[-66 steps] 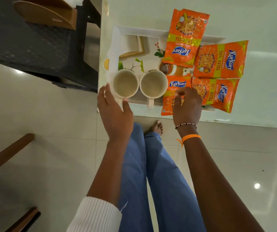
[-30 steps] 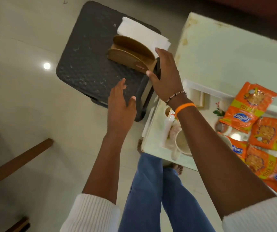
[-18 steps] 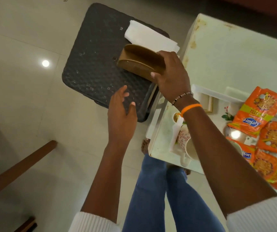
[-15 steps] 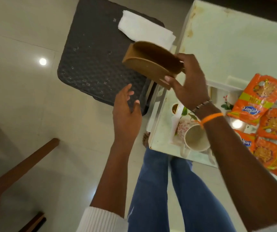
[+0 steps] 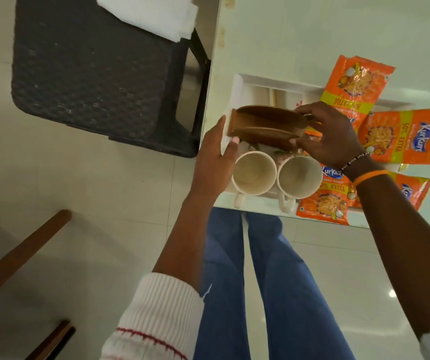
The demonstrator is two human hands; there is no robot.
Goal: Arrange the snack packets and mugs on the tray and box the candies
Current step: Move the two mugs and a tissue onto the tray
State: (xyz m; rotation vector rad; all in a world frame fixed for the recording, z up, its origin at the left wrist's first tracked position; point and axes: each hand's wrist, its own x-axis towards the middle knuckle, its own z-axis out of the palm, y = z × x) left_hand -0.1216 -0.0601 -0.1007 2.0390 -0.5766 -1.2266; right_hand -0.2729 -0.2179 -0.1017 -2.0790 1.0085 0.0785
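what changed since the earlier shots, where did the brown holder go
The right hand took the brown holder off the black stool and carried it over the tray, above the mugs; the left hand now touches its end. The white napkins stayed on the stool; mugs and snack packets unmoved.

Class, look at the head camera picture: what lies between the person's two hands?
In the head view, the brown wooden holder spans the gap: the left hand touches its left end, the right hand grips its right end, above the tray.
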